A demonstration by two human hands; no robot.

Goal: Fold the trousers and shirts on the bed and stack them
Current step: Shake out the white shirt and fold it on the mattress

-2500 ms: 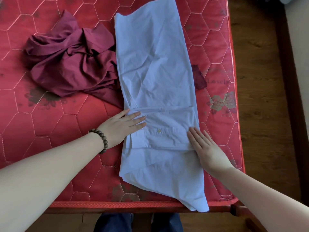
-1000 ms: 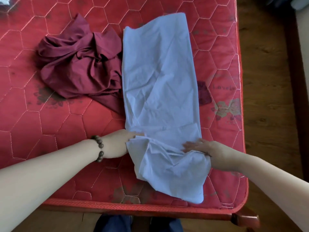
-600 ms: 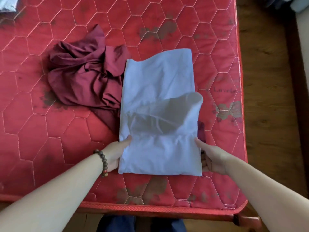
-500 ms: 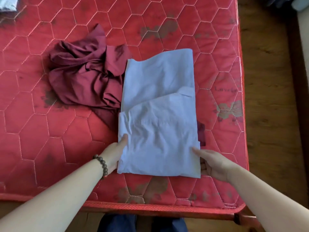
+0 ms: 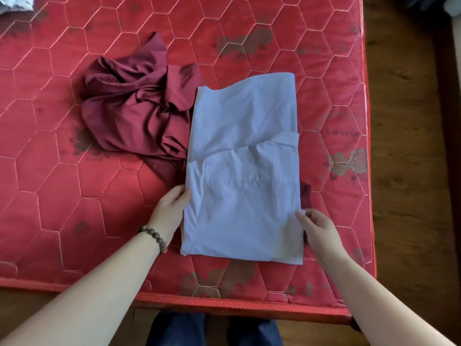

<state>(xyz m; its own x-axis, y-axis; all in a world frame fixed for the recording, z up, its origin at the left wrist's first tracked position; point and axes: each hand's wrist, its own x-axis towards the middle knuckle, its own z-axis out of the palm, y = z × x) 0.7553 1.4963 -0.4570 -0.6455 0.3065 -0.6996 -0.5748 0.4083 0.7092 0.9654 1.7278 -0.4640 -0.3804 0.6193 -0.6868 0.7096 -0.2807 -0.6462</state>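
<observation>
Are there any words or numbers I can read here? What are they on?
"Lovele", or close to it: faint dark letters printed on the red mattress, near its right edge; the last letters are too blurred to be sure.
No readable text on the light blue shirt or the crumpled maroon garment.

A folded shirt (image 5: 244, 171) lies near the bed's (image 5: 74, 196) front right corner; a crumpled garment (image 5: 134, 116) touches its left side.
</observation>
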